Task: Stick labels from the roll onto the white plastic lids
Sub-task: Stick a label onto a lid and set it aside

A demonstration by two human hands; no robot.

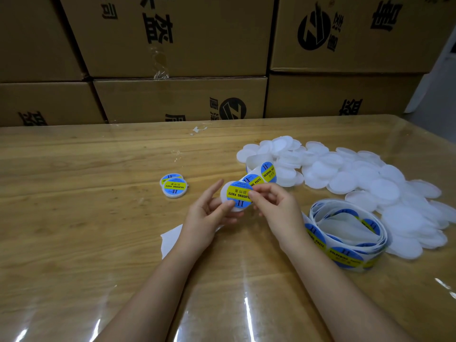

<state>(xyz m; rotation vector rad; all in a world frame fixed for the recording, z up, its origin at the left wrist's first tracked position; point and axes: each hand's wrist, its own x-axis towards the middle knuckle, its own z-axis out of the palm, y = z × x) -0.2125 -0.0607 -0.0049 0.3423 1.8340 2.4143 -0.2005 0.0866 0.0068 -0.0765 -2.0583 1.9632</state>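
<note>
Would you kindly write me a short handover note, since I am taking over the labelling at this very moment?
Left hand: holds one white lid above the table.
Right hand: pinches the edge of the label lying on that lid; whether it is fully stuck down I cannot tell.
Label roll: by the right forearm, with its strip running behind the hands.
Done: a small stack of labelled lids, left of the hands.
Left: finish this lid, then the big pile of bare lids on the right.
</note>
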